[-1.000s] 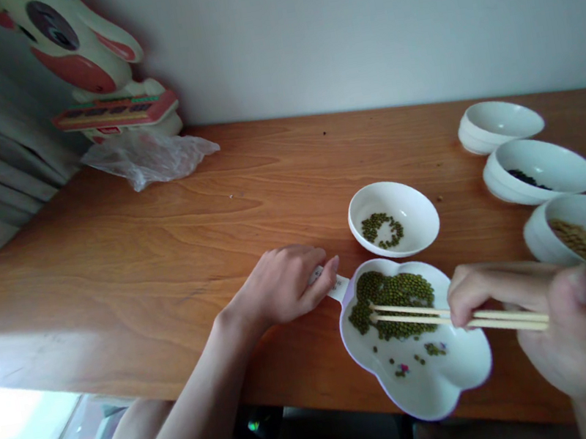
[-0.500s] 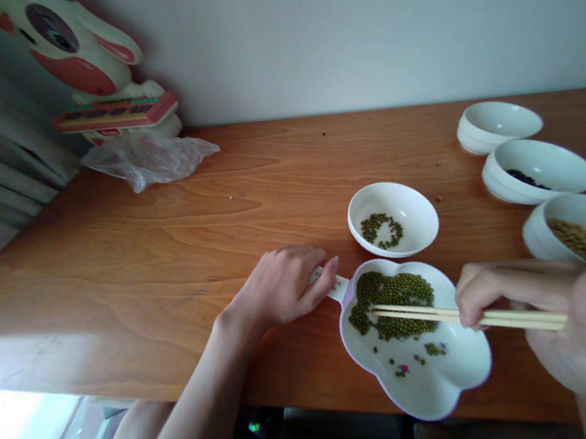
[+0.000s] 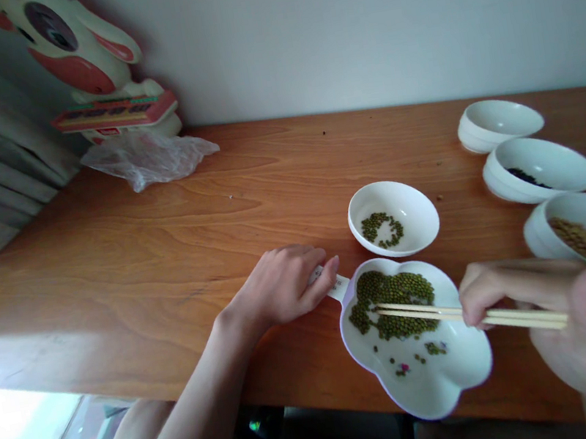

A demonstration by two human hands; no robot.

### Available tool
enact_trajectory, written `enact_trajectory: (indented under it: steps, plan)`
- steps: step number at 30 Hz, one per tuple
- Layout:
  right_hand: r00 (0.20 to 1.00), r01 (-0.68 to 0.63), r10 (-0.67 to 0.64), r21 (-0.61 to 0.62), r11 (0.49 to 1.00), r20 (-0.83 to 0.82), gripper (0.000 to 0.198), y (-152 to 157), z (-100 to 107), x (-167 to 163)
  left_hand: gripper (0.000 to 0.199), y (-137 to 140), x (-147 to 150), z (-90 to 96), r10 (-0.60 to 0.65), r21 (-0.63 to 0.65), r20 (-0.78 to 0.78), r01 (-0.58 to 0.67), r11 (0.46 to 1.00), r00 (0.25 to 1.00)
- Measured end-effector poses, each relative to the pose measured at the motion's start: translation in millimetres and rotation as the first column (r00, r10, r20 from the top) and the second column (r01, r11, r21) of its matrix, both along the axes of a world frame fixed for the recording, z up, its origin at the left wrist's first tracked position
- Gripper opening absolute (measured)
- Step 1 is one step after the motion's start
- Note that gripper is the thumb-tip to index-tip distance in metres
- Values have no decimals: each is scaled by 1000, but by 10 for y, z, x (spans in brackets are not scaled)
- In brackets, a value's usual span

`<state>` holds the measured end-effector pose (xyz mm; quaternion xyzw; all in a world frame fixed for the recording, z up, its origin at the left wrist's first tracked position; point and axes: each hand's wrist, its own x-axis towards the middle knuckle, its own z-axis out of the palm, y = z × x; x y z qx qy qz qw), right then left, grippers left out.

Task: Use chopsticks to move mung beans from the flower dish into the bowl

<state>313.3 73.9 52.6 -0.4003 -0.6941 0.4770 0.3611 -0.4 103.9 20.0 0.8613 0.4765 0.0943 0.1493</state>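
Observation:
My left hand (image 3: pixel 295 282) is closed round the short handle of a white flower-shaped dish (image 3: pixel 432 394) with a purple rim. Green mung beans (image 3: pixel 404 291) fill the dish's far left part, and a few lie scattered nearer me beside small pinkish bits. A pair of pale chopsticks (image 3: pixel 501 318) is gripped in my right hand (image 3: pixel 569 316); their tips are close together among the beans. Whether a bean is pinched between the tips, I cannot tell. Just behind the dish stands a white bowl (image 3: pixel 417 211) with some mung beans in its bottom.
On the right, three white bowls form a row: one with tan grains (image 3: pixel 585 240), one with dark beans (image 3: pixel 525 177), and a far bowl (image 3: pixel 500 123) with no contents visible. A plastic bag (image 3: pixel 155 160) and cow-shaped toy keyboard (image 3: pixel 115 114) sit at the back left.
The chopstick tips have shifted very slightly right within the beans, along with my right hand. My left hand and the dish stay where they were.

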Motion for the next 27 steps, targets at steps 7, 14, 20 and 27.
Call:
enact_trajectory:
  steps: [7, 14, 20, 27]
  plan:
    - [1000, -19, 19, 17, 1000, 10, 84, 4, 2, -18, 48, -6, 1, 10, 0, 5, -3, 0, 1000, 1000]
    - [1000, -19, 19, 29, 999, -14, 82, 2, -31, -18, 48, -18, -2, 3, 4, 10, 0, -4, 1000, 1000]
    - [998, -26, 28, 53, 998, -49, 80, 3, -59, -5, 48, -14, 0, -4, 2, 6, -5, -2, 1000, 1000]
    - [995, 10, -1, 90, 996, -100, 80, 0, 7, -44, 46, -7, -4, -13, -6, 13, -4, 6, 1000, 1000]
